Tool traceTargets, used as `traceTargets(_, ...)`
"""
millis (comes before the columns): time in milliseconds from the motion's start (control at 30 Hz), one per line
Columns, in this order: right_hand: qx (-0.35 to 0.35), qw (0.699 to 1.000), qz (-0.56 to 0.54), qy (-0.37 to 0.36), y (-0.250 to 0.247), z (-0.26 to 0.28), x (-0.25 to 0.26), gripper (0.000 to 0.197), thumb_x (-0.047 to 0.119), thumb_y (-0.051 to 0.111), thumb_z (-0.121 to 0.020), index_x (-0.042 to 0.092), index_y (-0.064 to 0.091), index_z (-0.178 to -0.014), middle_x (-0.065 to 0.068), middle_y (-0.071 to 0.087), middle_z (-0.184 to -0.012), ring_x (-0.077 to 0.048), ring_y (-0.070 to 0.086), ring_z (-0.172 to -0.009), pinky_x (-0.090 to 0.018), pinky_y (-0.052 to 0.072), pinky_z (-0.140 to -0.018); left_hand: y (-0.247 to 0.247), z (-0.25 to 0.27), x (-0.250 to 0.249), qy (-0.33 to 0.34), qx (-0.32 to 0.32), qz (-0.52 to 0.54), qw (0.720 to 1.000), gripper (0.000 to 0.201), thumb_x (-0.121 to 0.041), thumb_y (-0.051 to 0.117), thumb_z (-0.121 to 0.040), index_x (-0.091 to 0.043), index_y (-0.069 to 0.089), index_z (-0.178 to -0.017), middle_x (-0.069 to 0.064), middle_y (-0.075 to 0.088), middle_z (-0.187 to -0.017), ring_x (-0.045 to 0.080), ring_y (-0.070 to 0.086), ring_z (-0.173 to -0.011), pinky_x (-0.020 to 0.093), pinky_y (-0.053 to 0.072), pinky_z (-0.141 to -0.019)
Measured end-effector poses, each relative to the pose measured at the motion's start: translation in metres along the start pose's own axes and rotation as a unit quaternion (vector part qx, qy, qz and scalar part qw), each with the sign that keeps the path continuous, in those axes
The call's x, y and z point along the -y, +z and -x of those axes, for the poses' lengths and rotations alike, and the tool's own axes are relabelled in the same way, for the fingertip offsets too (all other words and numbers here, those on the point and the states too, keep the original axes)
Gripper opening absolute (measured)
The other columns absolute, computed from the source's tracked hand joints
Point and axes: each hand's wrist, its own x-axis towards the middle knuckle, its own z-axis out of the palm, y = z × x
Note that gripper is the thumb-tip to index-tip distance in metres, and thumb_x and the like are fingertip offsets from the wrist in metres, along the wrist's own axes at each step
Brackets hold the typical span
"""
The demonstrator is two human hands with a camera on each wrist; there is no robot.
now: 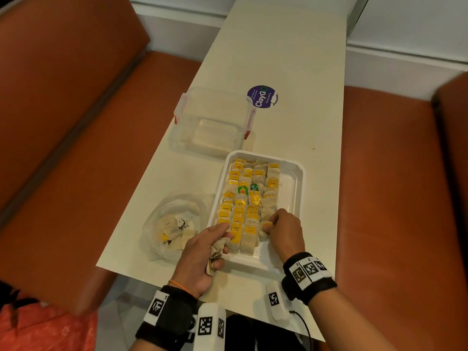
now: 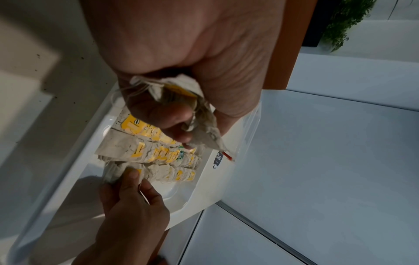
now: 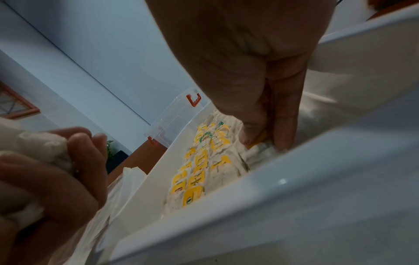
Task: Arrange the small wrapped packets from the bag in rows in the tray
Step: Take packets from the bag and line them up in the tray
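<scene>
small wrapped packets [image 1: 247,198], mostly yellow-tagged, lie in four rows inside a white tray [image 1: 293,178] on the pale tabletop [image 1: 291,72]. the right hand [image 1: 285,230] pinches a packet at the near end of the rightmost row. the left hand [image 1: 202,254], at the tray's near left corner, grips a bunch of packets. a clear bag [image 1: 174,224] holding more packets sits just left of the tray; a clear lidless box [image 1: 210,122] stands beyond.

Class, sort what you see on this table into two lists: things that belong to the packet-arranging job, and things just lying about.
Belonging to the job:
white tray
rows of packets in the tray
plastic bag with loose packets
bunch of packets held in the left hand
right hand placing a packet

Just lying about:
clear lidded box
round purple sticker
</scene>
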Motion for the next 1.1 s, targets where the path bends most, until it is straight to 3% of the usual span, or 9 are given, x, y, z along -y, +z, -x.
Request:
traceTargets(267, 0.024, 0.996, 0.087, -0.011, -0.005, 0.010, 0.001, 0.044, 0.012, 0.082, -0.085, 0.006, 0.052, -0.117, -0.013, 0.057, -0.115, -0.034, 0.063, -0.102, -0.035, 0.047, -0.079, -0.001, -0.001, -0.002, -0.001, -0.003, 0.000, 1.000, 0.026, -0.027, 0.080, -0.087, -0.009, 0.074, -0.106, 0.006, 0.071, -0.094, 0.013, 0.053, -0.063, 0.022, 0.029, -0.040)
traceTargets(400, 0.051, 0.993, 0.104, -0.013, 0.001, 0.007, -0.002, 0.044, 0.017, 0.078, -0.089, 0.005, 0.053, -0.123, -0.014, 0.060, -0.120, -0.031, 0.062, -0.110, -0.029, 0.043, -0.081, 0.000, 0.000, -0.003, -0.003, -0.005, -0.004, 1.000, 0.027, -0.026, 0.080, -0.088, -0.009, 0.073, -0.107, 0.006, 0.071, -0.093, 0.012, 0.053, -0.062, 0.021, 0.029, -0.039)
traceTargets(600, 0.043, 0.995, 0.091, 0.000, 0.003, 0.005, 0.002, 0.041, 0.019, 0.078, -0.090, 0.004, 0.055, -0.121, -0.015, 0.062, -0.120, -0.032, 0.062, -0.110, -0.032, 0.046, -0.082, 0.001, 0.000, -0.004, -0.015, -0.007, 0.008, 1.000, 0.030, -0.026, 0.081, -0.085, -0.008, 0.073, -0.108, 0.008, 0.070, -0.095, 0.014, 0.053, -0.062, 0.021, 0.029, -0.038)
traceTargets(700, 0.040, 0.995, 0.093, -0.012, -0.005, 0.012, 0.007, 0.038, 0.022, 0.079, -0.089, 0.009, 0.057, -0.118, -0.010, 0.061, -0.116, -0.029, 0.063, -0.105, -0.030, 0.041, -0.075, 0.002, 0.001, -0.006, -0.035, 0.014, 0.045, 0.998, 0.033, -0.033, 0.078, -0.085, -0.009, 0.073, -0.108, 0.008, 0.069, -0.092, 0.014, 0.055, -0.061, 0.021, 0.032, -0.036)
traceTargets(833, -0.004, 0.995, 0.020, -0.101, -0.031, 0.038, 0.027, 0.025, 0.033, 0.082, -0.087, 0.028, 0.064, -0.104, 0.009, 0.064, -0.099, -0.011, 0.063, -0.087, -0.028, 0.043, -0.070, 0.007, 0.005, -0.008, -0.056, 0.050, 0.080, 0.994, 0.042, -0.043, 0.065, -0.099, -0.007, 0.072, -0.117, 0.011, 0.070, -0.095, 0.015, 0.058, -0.062, 0.022, 0.035, -0.035)
traceTargets(900, 0.041, 0.981, -0.042, -0.187, -0.046, 0.054, 0.040, 0.023, 0.033, 0.083, -0.086, 0.036, 0.069, -0.104, 0.015, 0.067, -0.096, -0.004, 0.063, -0.081, -0.022, 0.049, -0.072, 0.011, 0.007, -0.009, -0.057, 0.069, 0.084, 0.992, 0.048, -0.045, 0.062, -0.100, -0.004, 0.072, -0.122, 0.013, 0.070, -0.096, 0.016, 0.060, -0.064, 0.022, 0.037, -0.036)
traceTargets(1000, 0.125, 0.939, 0.012, -0.321, -0.057, 0.072, 0.049, 0.037, 0.037, 0.080, -0.086, 0.047, 0.067, -0.120, 0.020, 0.059, -0.104, -0.004, 0.059, -0.091, -0.019, 0.050, -0.078, 0.016, 0.009, -0.011, -0.059, 0.114, 0.077, 0.989, 0.049, -0.048, 0.055, -0.102, -0.005, 0.078, -0.113, 0.013, 0.070, -0.097, 0.014, 0.061, -0.065, 0.021, 0.039, -0.037)
traceTargets(1100, 0.121, 0.928, 0.029, -0.351, -0.058, 0.074, 0.049, 0.038, 0.042, 0.078, -0.086, 0.049, 0.067, -0.122, 0.019, 0.057, -0.108, -0.002, 0.051, -0.099, -0.018, 0.044, -0.082, 0.018, 0.011, -0.011, -0.057, 0.128, 0.055, 0.989, 0.050, -0.050, 0.055, -0.102, -0.005, 0.073, -0.115, 0.017, 0.069, -0.103, 0.015, 0.063, -0.062, 0.022, 0.042, -0.037)
